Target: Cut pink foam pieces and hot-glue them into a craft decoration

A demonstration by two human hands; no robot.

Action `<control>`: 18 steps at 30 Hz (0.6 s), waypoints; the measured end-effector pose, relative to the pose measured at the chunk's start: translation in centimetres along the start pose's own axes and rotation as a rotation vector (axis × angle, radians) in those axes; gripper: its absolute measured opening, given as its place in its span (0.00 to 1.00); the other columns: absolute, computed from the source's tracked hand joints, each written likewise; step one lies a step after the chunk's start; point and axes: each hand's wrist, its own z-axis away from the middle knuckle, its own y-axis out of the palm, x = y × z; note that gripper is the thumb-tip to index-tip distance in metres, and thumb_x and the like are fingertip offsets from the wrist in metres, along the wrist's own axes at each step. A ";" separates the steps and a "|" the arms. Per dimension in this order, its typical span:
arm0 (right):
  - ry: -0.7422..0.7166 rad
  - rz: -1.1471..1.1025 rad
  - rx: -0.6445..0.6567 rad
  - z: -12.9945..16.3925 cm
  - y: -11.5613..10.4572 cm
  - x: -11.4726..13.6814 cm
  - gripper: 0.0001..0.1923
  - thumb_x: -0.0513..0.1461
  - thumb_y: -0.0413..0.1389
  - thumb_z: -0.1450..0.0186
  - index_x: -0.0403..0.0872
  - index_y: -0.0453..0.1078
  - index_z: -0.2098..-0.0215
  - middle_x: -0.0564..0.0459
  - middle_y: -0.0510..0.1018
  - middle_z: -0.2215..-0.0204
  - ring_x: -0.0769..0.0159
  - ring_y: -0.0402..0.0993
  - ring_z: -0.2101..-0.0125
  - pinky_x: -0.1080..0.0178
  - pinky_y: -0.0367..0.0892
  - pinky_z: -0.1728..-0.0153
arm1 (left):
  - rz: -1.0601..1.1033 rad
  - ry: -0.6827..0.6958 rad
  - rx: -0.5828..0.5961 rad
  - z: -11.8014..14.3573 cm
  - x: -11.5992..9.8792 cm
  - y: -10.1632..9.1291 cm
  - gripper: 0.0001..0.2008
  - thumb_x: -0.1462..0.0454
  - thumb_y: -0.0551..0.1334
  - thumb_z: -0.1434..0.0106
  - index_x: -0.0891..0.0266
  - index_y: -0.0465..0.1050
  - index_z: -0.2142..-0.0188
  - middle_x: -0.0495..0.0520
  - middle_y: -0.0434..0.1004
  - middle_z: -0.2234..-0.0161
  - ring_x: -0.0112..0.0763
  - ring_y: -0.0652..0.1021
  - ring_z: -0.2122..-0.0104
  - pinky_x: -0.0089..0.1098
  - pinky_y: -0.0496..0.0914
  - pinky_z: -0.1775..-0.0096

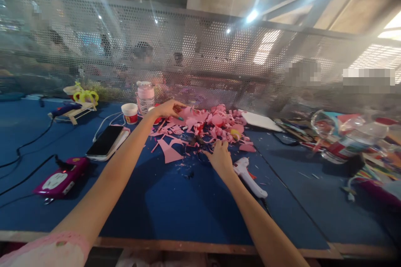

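Pink foam scraps (200,127) piled at 12 o'clock on blue table (175,204). L hand (167,109) rests on pile's 10 o'clock edge, fingers loosely curled, grip unclear. R hand (221,156) at 6 o'clock of pile, fingers spread, touching scraps. White glue gun (250,177) just beside R wrist, 4 o'clock.

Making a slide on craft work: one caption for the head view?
Both hands reach into pink scraps on a blue table: left hand at the far edge, right hand beside a glue gun.

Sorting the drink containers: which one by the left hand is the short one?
The red-and-white cup, left of the taller pink-lidded bottle; it is squat and open-topped.
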 end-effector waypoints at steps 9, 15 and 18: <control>-0.118 -0.831 -0.033 0.2 0.5 1.0 0.17 0.46 0.59 0.50 0.44 0.67 0.66 0.41 0.68 0.59 0.47 0.56 0.50 0.45 0.49 0.49 | 0.174 -0.071 0.102 4.1 -1.7 4.8 0.26 0.65 0.66 0.53 0.68 0.64 0.53 0.53 0.72 0.70 0.27 0.73 0.71 0.26 0.67 0.70; -0.062 -1.387 0.329 1.2 1.9 3.9 0.21 0.54 0.50 0.46 0.46 0.68 0.67 0.46 0.76 0.68 0.57 0.73 0.64 0.52 0.67 0.61 | 0.113 -0.248 0.246 5.6 -0.9 6.2 0.22 0.66 0.64 0.53 0.65 0.60 0.58 0.48 0.72 0.75 0.27 0.74 0.77 0.27 0.68 0.75; 0.023 -1.497 0.340 1.5 1.9 4.5 0.20 0.53 0.53 0.47 0.45 0.68 0.67 0.47 0.78 0.70 0.59 0.75 0.67 0.54 0.70 0.63 | 0.009 -0.257 0.228 5.6 -0.4 6.4 0.25 0.65 0.66 0.54 0.64 0.60 0.57 0.48 0.73 0.76 0.30 0.75 0.77 0.28 0.68 0.75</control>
